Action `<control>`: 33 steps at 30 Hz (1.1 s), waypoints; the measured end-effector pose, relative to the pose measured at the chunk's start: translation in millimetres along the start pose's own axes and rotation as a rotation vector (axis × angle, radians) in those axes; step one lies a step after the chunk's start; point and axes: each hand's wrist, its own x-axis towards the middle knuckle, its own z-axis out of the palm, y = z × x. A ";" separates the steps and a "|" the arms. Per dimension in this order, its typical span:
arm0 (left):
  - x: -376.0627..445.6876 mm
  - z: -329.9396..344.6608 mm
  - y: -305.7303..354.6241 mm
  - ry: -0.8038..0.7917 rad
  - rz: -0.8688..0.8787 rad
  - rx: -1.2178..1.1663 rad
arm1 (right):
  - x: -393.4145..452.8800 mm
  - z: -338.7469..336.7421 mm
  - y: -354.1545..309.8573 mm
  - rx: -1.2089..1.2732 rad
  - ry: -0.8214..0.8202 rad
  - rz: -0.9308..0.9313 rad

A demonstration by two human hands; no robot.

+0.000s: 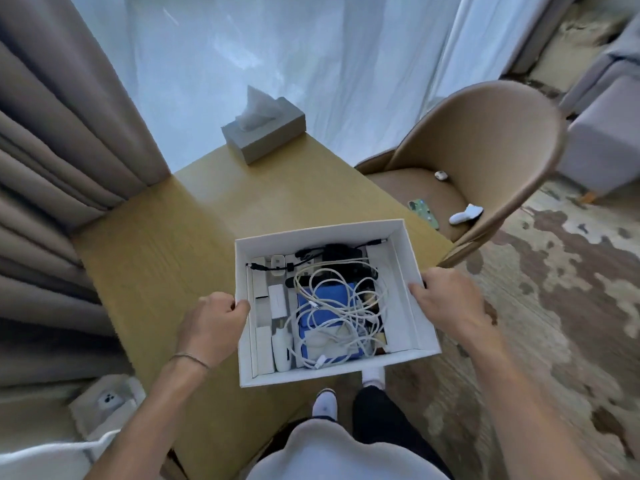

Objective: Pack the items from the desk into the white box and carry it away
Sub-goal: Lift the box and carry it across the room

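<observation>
The white box (401, 271) is held up above the near right corner of the wooden desk (166, 258). My left hand (211, 327) grips its left wall, thumb over the rim. My right hand (450, 303) grips the right wall the same way. Inside lie a tangle of white cables (332, 306), a blue flat item (327, 296), white chargers (277, 301) and black cables (332, 252).
A grey tissue box (265, 133) stands at the desk's far edge. A tan chair (485, 161) at the right holds small items. Curtains hang left and behind. A patterned carpet spreads to the right. My feet show below the box.
</observation>
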 end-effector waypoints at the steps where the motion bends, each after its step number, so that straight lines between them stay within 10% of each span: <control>1: -1.4 0.2 4.9 -0.012 0.024 0.010 | -11.3 -1.3 7.6 0.013 0.014 0.028; 18: -104.8 92.1 174.7 -0.232 0.557 0.057 | -265.3 -22.1 202.4 0.135 0.192 0.539; 33: -364.4 221.7 329.4 -0.437 1.104 0.194 | -617.1 19.3 328.5 0.281 0.368 1.162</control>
